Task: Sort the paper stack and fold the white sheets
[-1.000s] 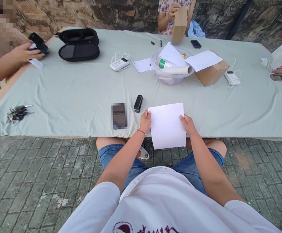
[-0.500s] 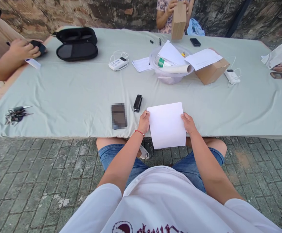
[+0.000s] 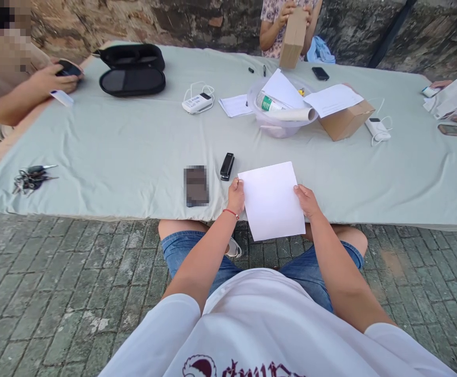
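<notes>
Between my two hands is a blank white sheet of paper (image 3: 272, 203), held over the near edge of the table. My left hand (image 3: 236, 197), with a red band at the wrist, pinches its left side. On the opposite side my right hand (image 3: 306, 200) grips the paper's edge, thumb on top. Whether it is one sheet or a thin stack I cannot tell. A black stapler (image 3: 227, 166) lies on the cloth just beyond my left hand. Left of the stapler is a dark flat item (image 3: 196, 186), blurred out.
The cloth-covered table (image 3: 114, 152) bears keys (image 3: 35, 179), a black case (image 3: 132, 81), a white corded device (image 3: 197, 102), a plastic bowl (image 3: 281, 129) of papers, a cardboard box (image 3: 346, 121) and a phone (image 3: 320, 73). Co-workers sit at the left, far and right sides; one holds a box (image 3: 293, 37).
The paper has tilted slightly in my hands, which keep their hold on it. My view has shifted a little, and the co-worker at the left has moved their hands.
</notes>
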Tool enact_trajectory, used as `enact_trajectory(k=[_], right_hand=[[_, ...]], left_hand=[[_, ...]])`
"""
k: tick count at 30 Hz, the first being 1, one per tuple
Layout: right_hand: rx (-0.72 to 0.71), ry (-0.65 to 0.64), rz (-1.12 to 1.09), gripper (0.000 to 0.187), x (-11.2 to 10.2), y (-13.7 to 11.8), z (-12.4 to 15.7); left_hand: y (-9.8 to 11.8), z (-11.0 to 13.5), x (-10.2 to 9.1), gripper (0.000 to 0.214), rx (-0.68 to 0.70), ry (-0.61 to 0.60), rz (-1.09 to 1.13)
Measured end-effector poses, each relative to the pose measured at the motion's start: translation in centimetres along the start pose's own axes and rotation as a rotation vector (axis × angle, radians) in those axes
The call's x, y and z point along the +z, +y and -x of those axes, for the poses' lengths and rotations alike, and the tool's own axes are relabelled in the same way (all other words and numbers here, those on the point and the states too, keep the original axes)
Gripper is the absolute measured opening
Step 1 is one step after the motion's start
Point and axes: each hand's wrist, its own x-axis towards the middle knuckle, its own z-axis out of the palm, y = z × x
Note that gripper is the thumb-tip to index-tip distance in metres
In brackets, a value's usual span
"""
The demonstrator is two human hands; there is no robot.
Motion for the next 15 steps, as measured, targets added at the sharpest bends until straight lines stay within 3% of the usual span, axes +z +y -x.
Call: enact_trajectory(k=[9,15], right_hand=[[-0.028,-0.013,0.04,0.045,0.05,-0.02,-0.04],[-0.052,-0.045,0.075,0.049,0.09,-0.04,0.11]], left_hand=[[-0.37,-0.48,-0.63,0.015,-0.106,-0.033,0.163],[-0.31,-0.33,-0.35,0.013,-0.054,0.068,0.061]])
